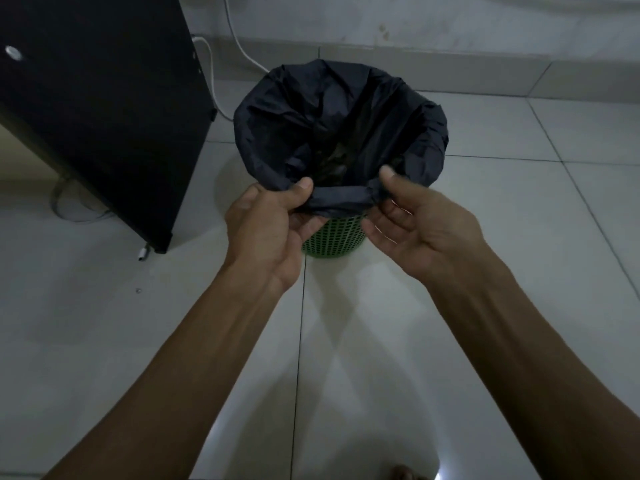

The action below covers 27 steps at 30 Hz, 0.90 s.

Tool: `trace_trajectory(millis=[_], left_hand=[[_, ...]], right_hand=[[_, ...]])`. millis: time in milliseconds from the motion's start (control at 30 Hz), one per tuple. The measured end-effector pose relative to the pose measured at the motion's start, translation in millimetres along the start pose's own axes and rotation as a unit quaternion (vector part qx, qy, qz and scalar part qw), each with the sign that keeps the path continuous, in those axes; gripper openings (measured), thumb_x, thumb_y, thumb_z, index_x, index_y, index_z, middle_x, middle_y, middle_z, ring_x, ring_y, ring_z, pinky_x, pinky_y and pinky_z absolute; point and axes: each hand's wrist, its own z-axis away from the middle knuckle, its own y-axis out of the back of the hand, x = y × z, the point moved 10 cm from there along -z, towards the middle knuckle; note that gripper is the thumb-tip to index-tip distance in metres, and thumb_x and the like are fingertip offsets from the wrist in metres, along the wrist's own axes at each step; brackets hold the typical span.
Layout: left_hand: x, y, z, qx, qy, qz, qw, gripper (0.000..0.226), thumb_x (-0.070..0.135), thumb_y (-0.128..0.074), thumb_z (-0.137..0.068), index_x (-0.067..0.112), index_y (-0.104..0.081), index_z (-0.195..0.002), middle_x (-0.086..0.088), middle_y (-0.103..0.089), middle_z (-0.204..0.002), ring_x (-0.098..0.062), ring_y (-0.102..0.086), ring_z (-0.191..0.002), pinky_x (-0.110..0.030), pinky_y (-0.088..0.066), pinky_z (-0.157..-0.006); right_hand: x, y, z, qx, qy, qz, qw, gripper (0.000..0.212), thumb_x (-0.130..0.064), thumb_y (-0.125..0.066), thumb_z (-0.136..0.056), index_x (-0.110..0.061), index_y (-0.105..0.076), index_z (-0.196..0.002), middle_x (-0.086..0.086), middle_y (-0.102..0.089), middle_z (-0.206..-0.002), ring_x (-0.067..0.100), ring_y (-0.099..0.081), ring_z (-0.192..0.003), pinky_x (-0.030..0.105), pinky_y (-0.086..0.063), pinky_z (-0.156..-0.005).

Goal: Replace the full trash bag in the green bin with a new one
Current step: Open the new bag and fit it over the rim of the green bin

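Observation:
A green perforated bin [334,239] stands on the tiled floor, lined with a black trash bag [291,129] whose edge is folded over the rim. Some dark trash shows deep inside the bag. My left hand [268,223] pinches the bag's near folded edge between thumb and fingers. My right hand [412,216] holds the same edge a little to the right, thumb on top and fingers curled beneath the fold. Most of the bin's wall is hidden by the bag and my hands.
A black cabinet [104,109] on small casters stands to the left of the bin. White cables [239,46] run along the wall behind it. A grey cable [65,206] coils on the floor under the cabinet. Pale floor tiles [519,209] spread right and near.

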Motion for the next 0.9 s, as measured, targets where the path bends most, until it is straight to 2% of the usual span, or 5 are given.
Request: trace_trajectory(millis=[167,300,600,767,900], left_hand=[[4.4,2.6,13.2,0.076,-0.036,-0.029,0.996,0.022,0.001,-0.068,-0.084,-0.005,-0.064,-0.105,-0.018,-0.072,-0.102,-0.025,-0.072,-0.089,-0.036,-0.060,-0.079],[-11.3,16.4,29.6,0.179,-0.022,-0.063,0.982,0.027,0.015,-0.084,-0.071,0.001,-0.066,-0.086,-0.008,-0.069,-0.077,-0.013,-0.062,-0.060,-0.028,-0.059,-0.064],[-22.0,7.1,17.3,0.148,0.061,0.015,0.987,0.019,0.003,-0.075,-0.077,0.003,-0.069,-0.095,-0.011,-0.073,-0.092,-0.014,-0.068,-0.065,-0.018,-0.057,-0.055],[-13.9,4.6,9.4,0.091,0.036,0.007,0.995,0.016,-0.005,-0.066,-0.081,0.001,-0.066,-0.096,-0.013,-0.071,-0.091,-0.018,-0.069,-0.074,-0.026,-0.060,-0.071],[-2.3,8.8,4.9,0.073,0.008,-0.004,0.997,0.013,-0.010,-0.064,-0.080,-0.001,-0.066,-0.090,-0.016,-0.071,-0.088,-0.023,-0.070,-0.075,-0.035,-0.060,-0.078]], right_hand=[[4.2,-8.3,-4.4,0.008,0.007,-0.074,0.997,0.010,0.002,-0.066,-0.083,-0.005,-0.063,-0.078,0.004,-0.064,-0.054,0.016,-0.063,-0.062,0.032,-0.058,-0.076],[2.4,-10.1,-5.7,0.003,0.030,-0.088,0.996,0.010,0.006,-0.065,-0.082,-0.004,-0.062,-0.080,0.006,-0.065,-0.056,0.019,-0.065,-0.061,0.036,-0.059,-0.077],[13.1,-13.1,-0.2,-0.039,0.036,-0.061,0.997,0.013,0.003,-0.069,-0.079,-0.001,-0.067,-0.092,0.012,-0.070,-0.077,0.020,-0.070,-0.065,0.032,-0.061,-0.069],[11.9,-3.0,0.5,-0.022,0.029,-0.042,0.998,0.014,-0.014,-0.071,-0.083,-0.004,-0.064,-0.088,0.009,-0.065,-0.071,0.019,-0.067,-0.066,0.034,-0.060,-0.070],[6.3,12.8,-2.6,0.021,0.020,-0.054,0.998,0.021,-0.026,-0.073,-0.082,-0.012,-0.062,-0.091,0.008,-0.065,-0.087,0.024,-0.065,-0.084,0.036,-0.059,-0.075]])
